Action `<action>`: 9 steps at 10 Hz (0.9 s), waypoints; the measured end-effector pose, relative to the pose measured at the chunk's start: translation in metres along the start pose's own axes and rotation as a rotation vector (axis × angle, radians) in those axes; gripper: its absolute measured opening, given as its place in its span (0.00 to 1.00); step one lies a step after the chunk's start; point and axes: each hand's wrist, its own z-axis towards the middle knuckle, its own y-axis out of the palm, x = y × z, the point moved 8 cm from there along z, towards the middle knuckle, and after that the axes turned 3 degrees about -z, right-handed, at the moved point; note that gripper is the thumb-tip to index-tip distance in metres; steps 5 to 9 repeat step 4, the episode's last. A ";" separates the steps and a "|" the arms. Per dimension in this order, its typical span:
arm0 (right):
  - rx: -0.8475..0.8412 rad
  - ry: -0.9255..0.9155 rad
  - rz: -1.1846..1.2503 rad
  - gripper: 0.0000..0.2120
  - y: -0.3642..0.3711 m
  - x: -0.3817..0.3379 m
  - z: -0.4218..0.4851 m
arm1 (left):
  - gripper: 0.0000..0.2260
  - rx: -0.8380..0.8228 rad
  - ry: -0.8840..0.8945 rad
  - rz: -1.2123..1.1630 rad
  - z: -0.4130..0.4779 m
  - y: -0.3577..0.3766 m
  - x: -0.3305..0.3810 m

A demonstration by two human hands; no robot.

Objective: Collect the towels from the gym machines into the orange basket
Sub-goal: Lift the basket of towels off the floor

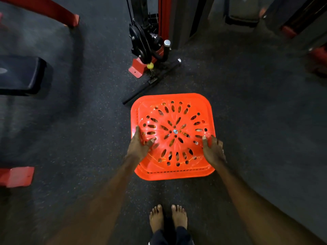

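Both hands clasp the orange basket [172, 137] by its sides: the left hand [139, 147] has fingers curled over the left edge, the right hand [213, 151] over the right. It is above the dark speckled floor [79, 138], near a red-and-black machine [150, 48].

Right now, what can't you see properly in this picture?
- Towels: none in the head view.
- Bench: cut off by the left edge.
- Machine: its top is cut off by the top edge.
- Basket: the left hand and right hand cover its sides.
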 end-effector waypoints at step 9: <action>0.341 -0.119 0.051 0.27 -0.022 -0.034 -0.013 | 0.29 0.331 0.157 0.074 -0.008 -0.034 0.032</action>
